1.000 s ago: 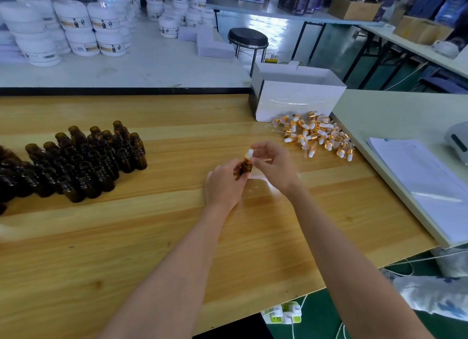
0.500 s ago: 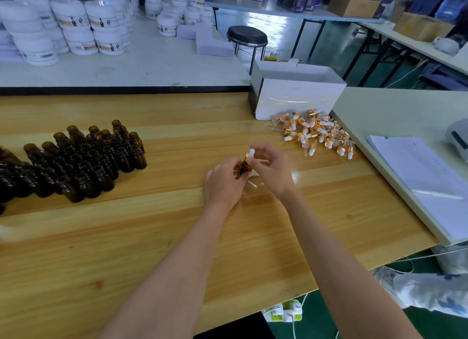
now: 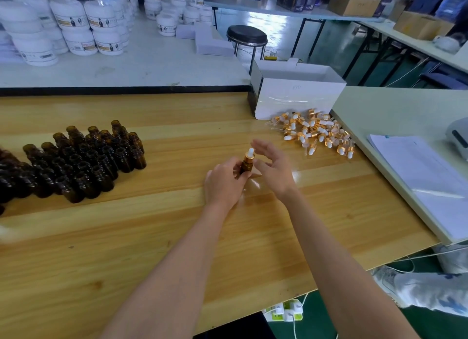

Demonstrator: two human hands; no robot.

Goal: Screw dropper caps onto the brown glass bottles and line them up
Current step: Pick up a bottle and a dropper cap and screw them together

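The left hand (image 3: 225, 184) curls its fingers round a small brown glass bottle (image 3: 246, 164), held upright over the smooth wooden table (image 3: 177, 237). A gold and white dropper cap (image 3: 249, 154) sits on top. The right hand (image 3: 272, 168) is just beside the cap, fingers straight, holding nothing. Round, shiny open bottles (image 3: 83, 161) stand far left.

Left forearm (image 3: 177, 257) and right forearm (image 3: 342, 250) bare as far as the view shows, left grip (image 3: 224, 184) and right grip (image 3: 274, 169) bare, slim fingers (image 3: 263, 149), pale trouser leg (image 3: 435, 295) with bluish blotches, pale grey shoe (image 3: 385, 280), wearer uncertain
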